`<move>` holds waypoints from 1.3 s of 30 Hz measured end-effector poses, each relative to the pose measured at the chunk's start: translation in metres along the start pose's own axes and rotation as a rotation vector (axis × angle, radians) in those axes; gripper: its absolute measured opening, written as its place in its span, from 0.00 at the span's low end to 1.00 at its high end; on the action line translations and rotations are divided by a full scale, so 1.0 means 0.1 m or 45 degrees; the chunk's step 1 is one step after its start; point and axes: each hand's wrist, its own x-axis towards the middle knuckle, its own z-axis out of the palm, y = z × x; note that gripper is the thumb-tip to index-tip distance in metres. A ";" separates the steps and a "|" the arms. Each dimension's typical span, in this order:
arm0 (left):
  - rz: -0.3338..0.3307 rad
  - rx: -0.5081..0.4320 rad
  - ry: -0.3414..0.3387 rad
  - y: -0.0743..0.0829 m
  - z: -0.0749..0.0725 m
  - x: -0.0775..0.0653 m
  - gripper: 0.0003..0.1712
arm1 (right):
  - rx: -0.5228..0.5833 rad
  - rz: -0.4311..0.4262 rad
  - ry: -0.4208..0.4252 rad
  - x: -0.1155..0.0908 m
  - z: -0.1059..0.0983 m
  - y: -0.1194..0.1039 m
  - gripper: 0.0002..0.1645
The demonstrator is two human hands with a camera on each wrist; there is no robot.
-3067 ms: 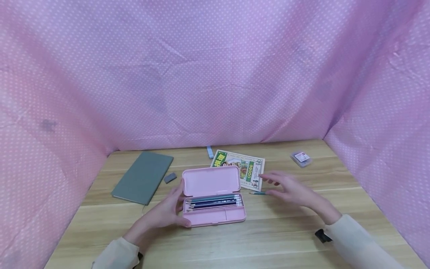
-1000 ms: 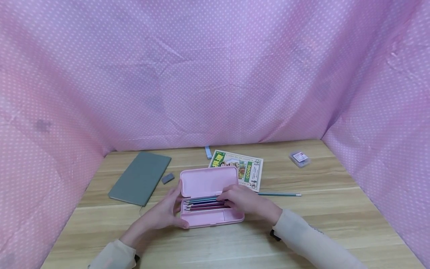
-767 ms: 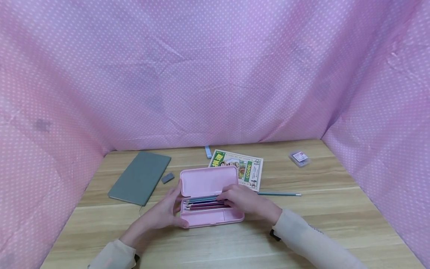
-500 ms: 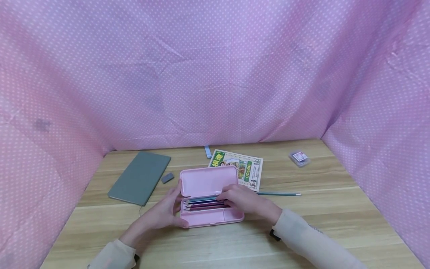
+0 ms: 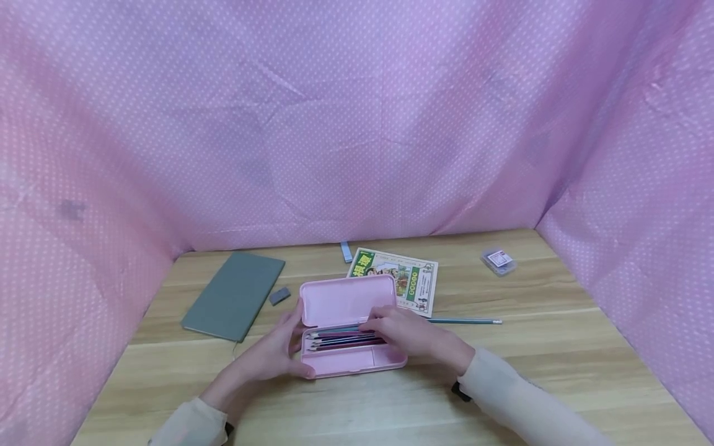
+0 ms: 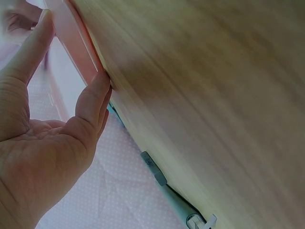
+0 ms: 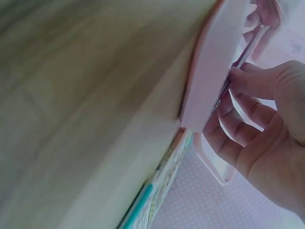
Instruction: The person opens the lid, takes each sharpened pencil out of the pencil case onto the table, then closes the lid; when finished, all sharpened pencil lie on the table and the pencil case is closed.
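Observation:
A pink pencil case (image 5: 347, 299) lies on the table with its lid raised, several pencils (image 5: 337, 342) in its long back compartment. My left hand (image 5: 273, 353) holds the case's left end, thumb at the front and fingers behind. My right hand (image 5: 409, 331) reaches into the right part of the case and covers the pencils' far ends. In the right wrist view, thumb and fingers pinch a dark, shiny pencil (image 7: 248, 50). The front compartment, with a small divider, shows no contents. A green pencil (image 5: 465, 321) lies on the table just right of the case, partly hidden by my right hand.
Behind the case lies a printed booklet (image 5: 418, 285), with a light blue strip (image 5: 346, 252) beyond it. A grey eraser (image 5: 280, 296) and a grey-green notebook (image 5: 234, 296) lie left. A small clear box (image 5: 499, 262) sits at back right. Pink dotted cloth (image 5: 357, 155) surrounds the table.
My right hand has gone from the green pencil on the table into the case. The pencils under its fingers have shifted order, a maroon one now farther back. My left hand has stayed.

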 end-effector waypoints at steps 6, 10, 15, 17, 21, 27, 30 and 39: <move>-0.029 0.025 0.002 -0.04 0.02 0.00 0.82 | 0.150 0.018 0.070 -0.08 -0.13 -0.01 0.18; -0.053 0.058 0.004 -0.04 0.02 -0.01 0.82 | 0.188 -0.071 0.154 -0.16 -0.26 0.02 0.19; -0.039 0.053 0.004 0.00 0.01 -0.01 0.82 | 0.198 -0.165 0.241 -0.32 -0.38 0.17 0.20; -0.028 0.052 0.006 0.01 0.00 0.00 0.81 | 0.212 -0.159 0.250 -0.40 -0.43 0.23 0.20; -0.020 0.044 0.003 0.01 0.00 0.00 0.81 | 0.232 -0.120 0.262 -0.60 -0.50 0.37 0.20; -0.010 0.034 0.001 0.01 0.00 0.00 0.82 | 0.160 -0.074 0.296 -0.91 -0.54 0.58 0.21; -0.004 0.037 0.006 0.00 0.00 0.01 0.82 | 0.107 -0.071 0.317 -1.06 -0.54 0.68 0.22; -0.022 0.035 0.001 -0.01 -0.01 0.02 0.82 | -0.129 -0.070 0.421 -1.44 -0.41 0.90 0.22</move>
